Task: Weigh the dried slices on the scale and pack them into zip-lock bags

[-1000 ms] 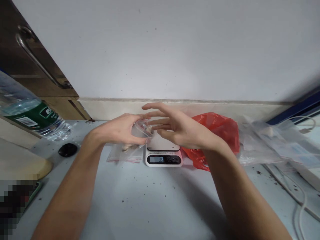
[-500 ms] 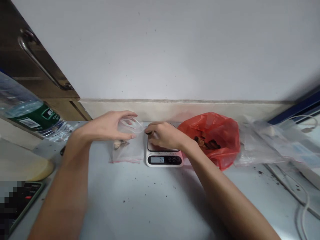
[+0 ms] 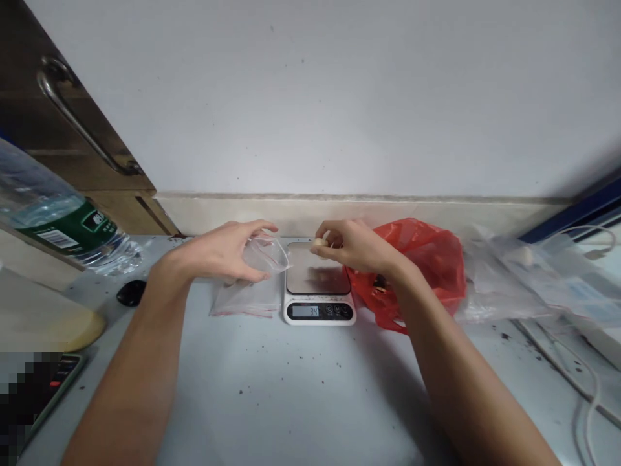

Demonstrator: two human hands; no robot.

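Observation:
My left hand [image 3: 226,251] is closed around one side of a small clear plastic bag [image 3: 266,254], with the bag's mouth held apart toward the right. Below it lies a stack of flat zip bags [image 3: 247,303]. Over the steel plate of a white digital kitchen scale [image 3: 319,312], my right hand [image 3: 356,244] pinches a small pale piece [image 3: 320,243], whose kind I cannot make out. The plate looks bare apart from a shadow, and the display seems to read 34 or 3.4. Just right of the scale, a red plastic bag [image 3: 431,249] stands open with dark brown pieces [image 3: 380,283] inside, partly behind my right wrist.
A water bottle [image 3: 72,217] with a green label leans in at the left, near a black mouse [image 3: 130,293]. Clear plastic bags [image 3: 504,285] and white cables [image 3: 589,382] lie on the right. A white wall [image 3: 310,116] rises behind the table.
My right hand has moved right and up from the scale's left edge, and the dark piece at its fingertips no longer shows. My left hand and its bag have shifted slightly right.

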